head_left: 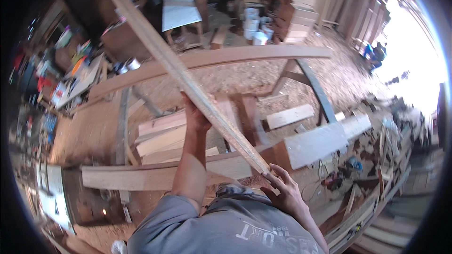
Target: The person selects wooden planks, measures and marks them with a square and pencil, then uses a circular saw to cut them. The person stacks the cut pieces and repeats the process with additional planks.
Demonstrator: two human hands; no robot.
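Note:
A long, narrow wooden plank [188, 77] slants through the air in front of me, from the far left down to my body. Its long edge faces up. My left hand [195, 115] is closed round it near the middle, supporting it from the left side and below. At the near end, my right hand [286, 192] holds the plank's tip between fingers and thumb, the other fingers partly spread. Beneath it, a long board [165, 177] lies crosswise close to my body. Another long board [249, 54] spans farther off on trestles.
Dark trestle legs [318, 89] stand at the right. A pale thick timber [316, 143] lies right of the plank. Stacked boards [162, 138] lie between the long boards. Wood scraps [386, 153] heap up at the right. A white-topped table [180, 10] and buckets [254, 26] stand behind.

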